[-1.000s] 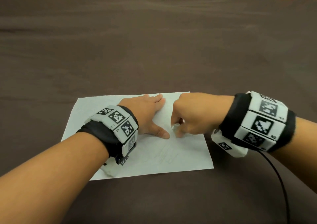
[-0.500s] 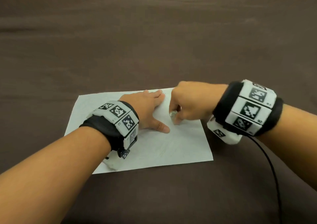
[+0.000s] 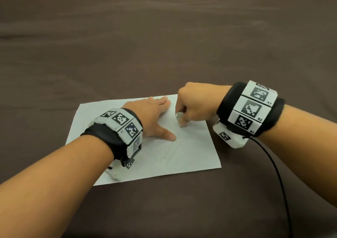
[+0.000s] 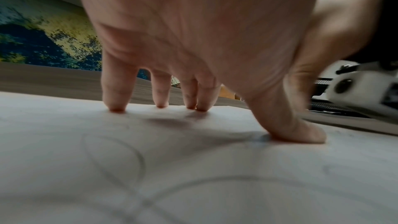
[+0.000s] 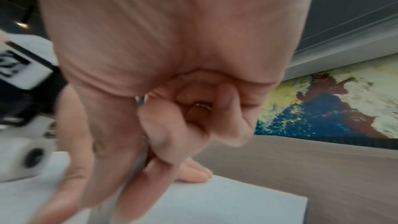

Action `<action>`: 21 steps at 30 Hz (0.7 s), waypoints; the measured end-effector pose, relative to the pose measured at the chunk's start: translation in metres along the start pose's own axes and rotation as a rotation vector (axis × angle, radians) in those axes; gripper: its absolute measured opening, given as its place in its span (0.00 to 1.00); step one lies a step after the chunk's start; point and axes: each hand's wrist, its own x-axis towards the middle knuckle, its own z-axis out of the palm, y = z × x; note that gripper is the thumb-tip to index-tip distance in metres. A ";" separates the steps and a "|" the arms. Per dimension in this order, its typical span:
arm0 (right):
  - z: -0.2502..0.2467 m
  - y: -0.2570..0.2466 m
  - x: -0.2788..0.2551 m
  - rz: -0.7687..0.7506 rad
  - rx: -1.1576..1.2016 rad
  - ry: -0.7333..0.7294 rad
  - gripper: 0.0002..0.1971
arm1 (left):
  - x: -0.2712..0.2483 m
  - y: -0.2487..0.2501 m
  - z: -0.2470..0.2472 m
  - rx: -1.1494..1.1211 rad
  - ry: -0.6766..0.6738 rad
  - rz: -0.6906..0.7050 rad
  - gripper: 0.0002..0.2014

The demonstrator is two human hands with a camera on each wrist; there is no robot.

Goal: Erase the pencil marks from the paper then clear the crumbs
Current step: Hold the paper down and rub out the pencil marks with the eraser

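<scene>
On the brown tablecloth (image 3: 164, 46) lies my paper (image 3: 191, 150), faint pencil marks (image 4: 120, 159) showing. My left hand (image 3: 151, 117) presses it flat, fingers straight; my right hand (image 3: 193, 104) pinches the eraser (image 3: 179, 118) against the sheet.

Paper (image 3: 191, 152) on the tablecloth (image 3: 164, 46) — both hands on it, left hand (image 3: 151, 115) beside right hand (image 3: 193, 106).

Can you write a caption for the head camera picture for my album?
Left hand presses the paper flat while right hand rubs it with an eraser.
</scene>
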 end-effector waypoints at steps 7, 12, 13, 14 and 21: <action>0.021 -0.022 -0.037 -0.154 -0.041 -0.199 0.09 | 0.001 0.000 0.000 -0.007 -0.002 0.000 0.58; 0.016 -0.009 -0.019 -0.076 0.037 -0.137 0.09 | 0.002 -0.001 0.001 -0.004 0.010 0.010 0.59; 0.014 -0.006 -0.014 -0.048 0.047 -0.086 0.08 | 0.002 -0.002 0.002 -0.005 0.015 0.015 0.60; 0.012 -0.003 -0.010 -0.025 0.039 -0.049 0.08 | 0.002 -0.002 0.003 -0.005 0.019 0.019 0.60; 0.022 -0.020 -0.030 -0.140 -0.051 -0.157 0.10 | 0.001 -0.001 0.001 -0.004 0.004 0.012 0.59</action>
